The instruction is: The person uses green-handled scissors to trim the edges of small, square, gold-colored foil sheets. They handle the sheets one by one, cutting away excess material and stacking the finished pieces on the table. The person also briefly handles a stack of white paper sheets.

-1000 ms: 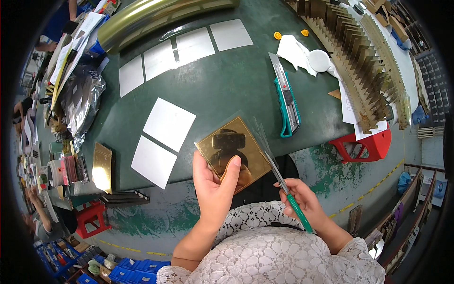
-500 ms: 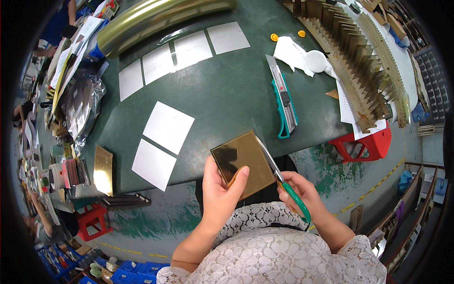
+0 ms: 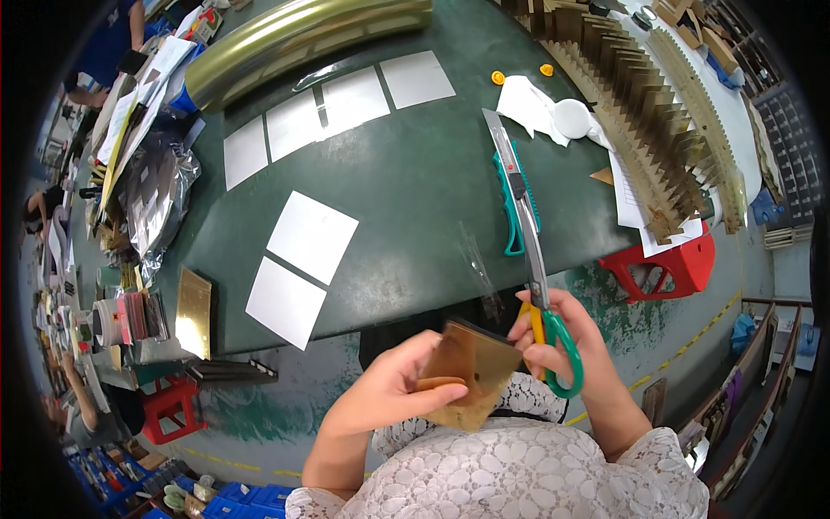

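Observation:
My left hand [image 3: 389, 387] is closed on a square gold plate [image 3: 471, 372], thumb across its face. The plate is tilted in front of my lap. In my right hand [image 3: 571, 333] are scissors [image 3: 536, 259] with one green and one yellow handle loop, blades pointing away from me over the table edge. The right fingertips are close beside the plate's corner; whether they touch it I cannot tell. A thin clear strip [image 3: 477, 268] lies at the table's near edge. Behind the scissor blades rests a green utility knife [image 3: 510, 199].
Several white square sheets [image 3: 313, 238] lie on the green table [image 3: 406, 190]. A gold film roll [image 3: 303, 43] is at the back. Right stand slotted racks of plates [image 3: 631, 112], a white cloth [image 3: 523, 104] and a red stool [image 3: 661, 268]. Another gold plate [image 3: 194, 313] sits left.
The scissors have left the plate's edge and now point away from me. My left hand has lowered and tilted the plate. A clear strip now shows at the table edge.

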{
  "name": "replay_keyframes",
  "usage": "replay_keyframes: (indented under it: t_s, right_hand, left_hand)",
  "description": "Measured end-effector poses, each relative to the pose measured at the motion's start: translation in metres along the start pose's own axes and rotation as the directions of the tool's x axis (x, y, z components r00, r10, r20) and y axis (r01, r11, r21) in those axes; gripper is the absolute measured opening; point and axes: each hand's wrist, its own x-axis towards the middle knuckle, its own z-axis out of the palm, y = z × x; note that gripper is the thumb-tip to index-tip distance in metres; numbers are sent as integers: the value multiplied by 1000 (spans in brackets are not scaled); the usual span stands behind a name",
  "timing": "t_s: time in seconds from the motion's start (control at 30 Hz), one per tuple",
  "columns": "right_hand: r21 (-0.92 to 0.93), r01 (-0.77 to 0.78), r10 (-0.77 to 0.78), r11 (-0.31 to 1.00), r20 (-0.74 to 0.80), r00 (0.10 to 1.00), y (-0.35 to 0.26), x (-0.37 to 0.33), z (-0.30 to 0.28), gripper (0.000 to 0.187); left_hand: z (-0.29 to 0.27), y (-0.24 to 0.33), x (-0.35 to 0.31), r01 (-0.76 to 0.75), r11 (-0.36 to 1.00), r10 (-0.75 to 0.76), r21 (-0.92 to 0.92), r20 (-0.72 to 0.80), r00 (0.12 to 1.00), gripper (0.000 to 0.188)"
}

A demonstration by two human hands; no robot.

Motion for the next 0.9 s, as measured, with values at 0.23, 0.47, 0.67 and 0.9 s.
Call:
replay_keyframes:
  t_s: [0.23, 0.47, 0.67, 0.9]
  right_hand:
    - [18, 17, -15, 1000, -111, 994, -1, 3, 10, 52]
    - [65, 31, -26, 997, -83, 996, 2, 7, 21, 55]
    - [-98, -13, 29, 995, 170, 985, 21, -10, -6, 87]
    - [-191, -32, 80, 981, 250, 965, 29, -19, -13, 86]
  left_hand:
    - [-11, -2, 2, -155, 896, 161, -416, -22, 987, 54]
    - [2, -30, 5, -289, 924, 164, -249, -426, 890, 36]
    - [-6, -11, 12, -436, 899, 312, -46, -633, 709, 26]
    - [1, 1, 15, -430, 900, 376, 74, -632, 678, 25]
